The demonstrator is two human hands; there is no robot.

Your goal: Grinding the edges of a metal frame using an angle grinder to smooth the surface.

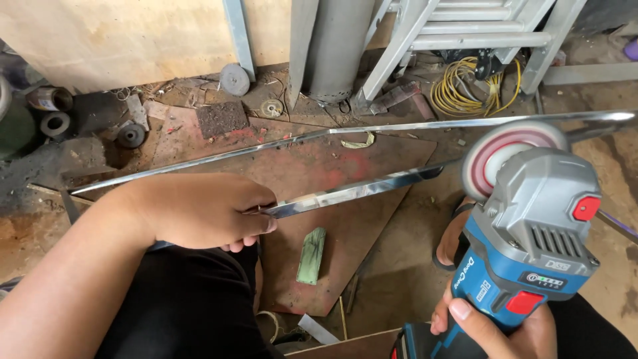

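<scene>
- Left hand [203, 211]: fingers curled shut around the near bar of a polished metal frame [359, 191], gripping it at the low left end, just above the person's knee in black trousers [183, 302].
- Right hand [495, 329]: closed around the grip of a blue-and-grey angle grinder [531, 233], thumb lying on the blue body next to a red switch.
- Grinder head points up; its round polishing wheel [508, 153] sits beside the frame's upper right section. Can't tell whether they touch.
- Frame: shiny flat strip, two long bars running left to right, held above the floor across a rusty red steel plate [332, 166].
- Green compound bar [311, 256] lies on the plate, just below the held bar.
- Far side: coiled yellow cable [465, 86] under an aluminium ladder [465, 26], loose grinding discs [234, 78] on the floor by a plywood sheet [119, 33].
</scene>
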